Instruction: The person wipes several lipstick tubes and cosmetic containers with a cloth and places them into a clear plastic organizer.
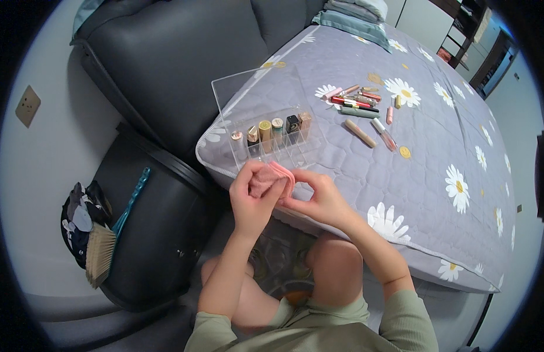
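Observation:
Both hands hold a small folded pink cloth [270, 180] in front of the bed's near edge. My left hand [247, 199] is closed round its left side, with the thumb pressed on it. My right hand [320, 199] pinches its right edge between thumb and fingers. Whether anything lies inside the cloth is hidden. Just beyond the hands, a clear plastic organizer [314, 154] stands on the bed with its transparent lid [254, 88] raised. Several lipstick tubes [265, 132] stand upright in its back compartments, with gold, black and pinkish caps. The cloth and fingers cover part of its front.
On the grey daisy-patterned bed cover [424, 193] lies a loose pile of cosmetic tubes [357, 101], with a lip gloss tube [384, 135] and a beige tube [360, 134] nearer. At left, a black nightstand [160, 229] bears a brush [100, 252] and dark fabric items [78, 220].

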The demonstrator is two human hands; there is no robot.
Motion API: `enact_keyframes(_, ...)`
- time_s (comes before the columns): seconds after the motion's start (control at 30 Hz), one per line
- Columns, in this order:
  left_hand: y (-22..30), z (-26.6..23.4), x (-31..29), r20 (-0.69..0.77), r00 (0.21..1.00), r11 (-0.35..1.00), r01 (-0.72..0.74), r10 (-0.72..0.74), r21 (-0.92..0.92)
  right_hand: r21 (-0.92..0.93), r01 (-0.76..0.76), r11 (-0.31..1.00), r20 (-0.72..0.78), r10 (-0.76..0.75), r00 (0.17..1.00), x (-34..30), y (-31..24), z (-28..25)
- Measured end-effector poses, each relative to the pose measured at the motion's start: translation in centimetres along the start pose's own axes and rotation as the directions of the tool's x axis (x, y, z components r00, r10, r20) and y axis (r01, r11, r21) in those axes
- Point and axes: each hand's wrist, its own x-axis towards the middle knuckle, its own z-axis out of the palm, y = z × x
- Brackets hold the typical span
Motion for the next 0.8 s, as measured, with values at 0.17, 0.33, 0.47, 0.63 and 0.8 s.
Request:
enact_keyframes(0.17,1.6,-0.8,-0.1,-0.048,0.961,0.936,-0.253,0.273,0.246,0.33,-0.15,0.932,0.002,0.158,0.987,-1.8,0.2,-0.7)
enact_keyframes(0.33,-0.2,-2.3,0.0,0.194,0.981,0.991,0.003,-0.03,0.136,0.268,-0.177,0.947,-0.071,0.203,0.977,-2.6,-1.9,-1.5)
enact_keyframes(0.47,0.4,-1.0,-0.5,0.255,0.82,0.648,0.565,-0.513,-0.512,0.281,-0.095,0.955,-0.098,0.127,0.987,-3.1,-3.7,-2.8)
enact_keyframes(0.63,-0.8,-1.0,-1.9,0.641,0.733,0.572,0.634,-0.23,-0.52,0.455,-0.123,0.882,-0.053,0.165,0.985,-3.5,-6.0,-4.5)
enact_keyframes(0.8,1.4,4.2,-2.5,0.771,0.62,0.674,0.633,-0.148,-0.38,0.285,-0.127,0.95,-0.091,0.159,0.983,-3.9,-6.3,-5.9)
